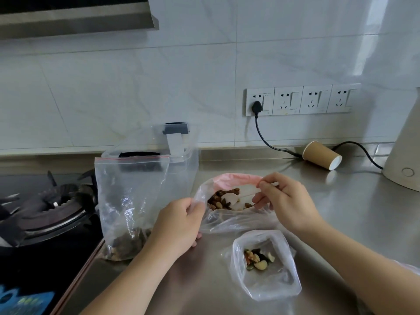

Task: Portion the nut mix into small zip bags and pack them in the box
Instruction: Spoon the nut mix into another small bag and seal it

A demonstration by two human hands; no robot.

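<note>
While both hands work the big nut bag (227, 220), the small open bag (264, 266) lies nearest the person, just in front of that bag on the steel counter (341, 212), mouth up, a few mixed nuts (259, 259) inside. Big nut bag lies on its side, mouth spread, nuts and pale slices visible inside. Left hand (179, 223) grips the bag's left edge, fingers curled round the plastic. Right hand (284, 198) pinches the pink zip rim on the bag's right, thumb and fingertips closed on it. Left of the nut bag stands a tall red-zip bag (127, 201), upright, dark nuts at its bottom, leaning against a clear container (181, 151) behind it. Further left, gas burner (54, 208). Behind-right of the nut bag, a paper cup (321, 155) lies tipped over beside a black cord (263, 137) plugged into the wall sockets (300, 101). White appliance (404, 160) far right.
</note>
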